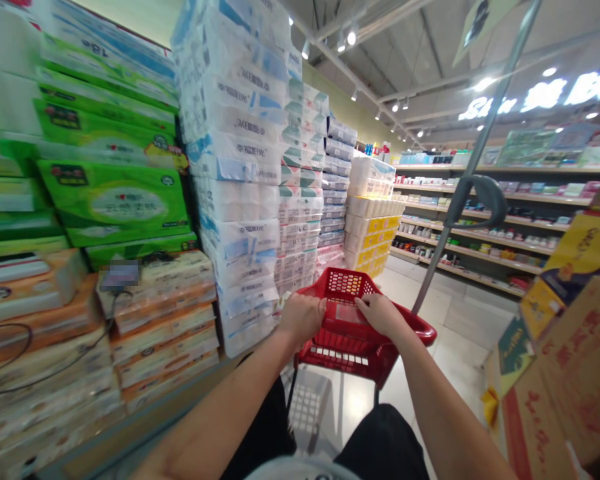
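A red plastic shopping cart (350, 363) stands right in front of my body, its perforated basket partly hidden by my arms. My left hand (303, 313) is wrapped around the left part of the cart's handle. On the right part of the same handle, my right hand (379, 312) is closed, its thumb pointing inward. A small clear panel lies on the handle between both hands. From the cart's right side rises a tall grey metal pole (433, 270) with a dark grey hook-shaped grip (477, 201) on it.
Tall stacks of white toilet roll packs (245, 160) and green tissue packs (125, 203) line the left. Orange-and-white tissue packs (165, 333) with a loose black cable sit lower. Cardboard boxes (575, 360) crowd the right. Stocked shelves (480, 200) stand beyond the pale floor (447, 380).
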A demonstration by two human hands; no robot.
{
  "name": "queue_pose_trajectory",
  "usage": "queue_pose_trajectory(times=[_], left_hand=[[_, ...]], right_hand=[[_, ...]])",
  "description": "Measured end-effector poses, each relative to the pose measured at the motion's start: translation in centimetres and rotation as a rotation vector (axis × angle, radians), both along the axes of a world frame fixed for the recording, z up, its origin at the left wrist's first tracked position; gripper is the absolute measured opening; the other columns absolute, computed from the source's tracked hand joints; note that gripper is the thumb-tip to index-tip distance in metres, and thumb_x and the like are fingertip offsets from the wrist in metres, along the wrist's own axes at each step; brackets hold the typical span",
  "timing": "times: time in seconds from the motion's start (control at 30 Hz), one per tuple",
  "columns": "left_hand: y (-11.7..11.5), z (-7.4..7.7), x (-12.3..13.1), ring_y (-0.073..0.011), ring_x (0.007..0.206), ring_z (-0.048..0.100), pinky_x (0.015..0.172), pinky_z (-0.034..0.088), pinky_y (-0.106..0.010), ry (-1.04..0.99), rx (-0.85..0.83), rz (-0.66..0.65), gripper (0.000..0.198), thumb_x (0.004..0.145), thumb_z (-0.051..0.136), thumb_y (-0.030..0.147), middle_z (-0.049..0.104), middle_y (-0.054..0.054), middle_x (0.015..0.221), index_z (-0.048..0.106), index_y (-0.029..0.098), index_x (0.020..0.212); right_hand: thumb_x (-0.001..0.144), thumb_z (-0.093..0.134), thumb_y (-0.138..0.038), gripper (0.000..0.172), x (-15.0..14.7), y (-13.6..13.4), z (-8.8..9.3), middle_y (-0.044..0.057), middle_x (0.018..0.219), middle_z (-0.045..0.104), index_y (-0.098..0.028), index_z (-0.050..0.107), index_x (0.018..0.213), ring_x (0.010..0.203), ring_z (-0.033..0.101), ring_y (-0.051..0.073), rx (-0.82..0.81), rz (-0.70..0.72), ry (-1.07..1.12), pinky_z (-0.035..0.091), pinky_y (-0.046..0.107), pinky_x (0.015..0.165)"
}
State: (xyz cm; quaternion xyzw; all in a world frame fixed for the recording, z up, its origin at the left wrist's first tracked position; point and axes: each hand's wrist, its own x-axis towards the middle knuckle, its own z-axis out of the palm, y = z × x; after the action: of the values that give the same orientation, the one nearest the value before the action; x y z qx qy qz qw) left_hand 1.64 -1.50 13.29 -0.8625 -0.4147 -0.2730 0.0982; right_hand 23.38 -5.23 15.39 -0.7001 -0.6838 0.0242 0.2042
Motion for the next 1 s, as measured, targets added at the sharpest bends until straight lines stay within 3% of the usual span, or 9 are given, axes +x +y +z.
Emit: queue_pose_trajectory(times=[0.1, 0.27, 0.47, 0.67, 0.87, 1.0], left_hand=[[-0.3, -0.3, 0.0, -0.0233, 0.074, 0.063, 0.077, 0.039, -0.038, -0.012, 0.082, 0.010, 0.050, 0.098, 0.025, 0.032, 0.070, -0.014, 0.077, 0.068, 0.015, 0.079], [0.0, -0.1, 0.3, -0.0220, 0.065, 0.062, 0.071, 0.039, -0.036, 0.068, -0.028, 0.016, 0.056, 0.099, 0.023, 0.036, 0.069, -0.014, 0.073, 0.070, 0.015, 0.076], [-0.7, -0.3, 0.2, -0.0217, 0.075, 0.063, 0.076, 0.040, -0.037, 0.049, 0.142, 0.017, 0.049, 0.098, 0.024, 0.029, 0.069, -0.012, 0.078, 0.066, 0.015, 0.078], [-0.3, 0.6, 0.5, -0.0194, 0.064, 0.064, 0.064, 0.042, -0.032, 0.229, -0.003, 0.059, 0.054, 0.099, 0.021, 0.032, 0.071, -0.012, 0.074, 0.068, 0.015, 0.077], [-0.9, -0.4, 0.3, -0.0228, 0.076, 0.064, 0.074, 0.042, -0.037, 0.070, 0.164, 0.053, 0.048, 0.099, 0.024, 0.028, 0.070, -0.009, 0.079, 0.065, 0.017, 0.078], [-0.6, -0.1, 0.5, -0.0209, 0.066, 0.063, 0.066, 0.040, -0.035, 0.122, 0.068, 0.067, 0.054, 0.100, 0.020, 0.031, 0.071, -0.009, 0.076, 0.067, 0.018, 0.077]], right_hand=[[0.098, 0.039, -0.040, 0.041, 0.0, 0.1, -0.1, 0.008, 0.084, 0.071, -0.018, 0.068, 0.078, 0.073, 0.061, 0.017, 0.012, 0.008, -0.008, 0.035, 0.026, 0.064], [0.098, 0.038, -0.040, 0.042, 0.0, -0.1, -0.1, 0.008, 0.086, 0.071, -0.018, 0.068, 0.080, 0.076, 0.061, 0.018, 0.025, 0.019, -0.007, 0.035, 0.027, 0.065], [0.098, 0.037, -0.041, 0.044, -0.2, 0.1, -0.2, 0.009, 0.086, 0.071, -0.017, 0.069, 0.080, 0.076, 0.061, 0.018, 0.013, 0.009, -0.024, 0.035, 0.027, 0.066], [0.098, 0.037, -0.042, 0.043, -0.1, 0.0, -0.3, 0.007, 0.083, 0.070, -0.018, 0.066, 0.076, 0.072, 0.060, 0.016, 0.051, 0.034, -0.007, 0.033, 0.026, 0.064], [0.097, 0.038, -0.042, 0.042, -0.2, -0.1, -0.4, 0.006, 0.082, 0.071, -0.019, 0.065, 0.075, 0.072, 0.060, 0.016, 0.054, 0.030, 0.011, 0.033, 0.026, 0.064], [0.097, 0.038, -0.042, 0.043, -0.3, -0.2, -0.2, 0.007, 0.082, 0.071, -0.018, 0.066, 0.076, 0.071, 0.060, 0.016, 0.044, 0.024, 0.007, 0.033, 0.025, 0.063]])
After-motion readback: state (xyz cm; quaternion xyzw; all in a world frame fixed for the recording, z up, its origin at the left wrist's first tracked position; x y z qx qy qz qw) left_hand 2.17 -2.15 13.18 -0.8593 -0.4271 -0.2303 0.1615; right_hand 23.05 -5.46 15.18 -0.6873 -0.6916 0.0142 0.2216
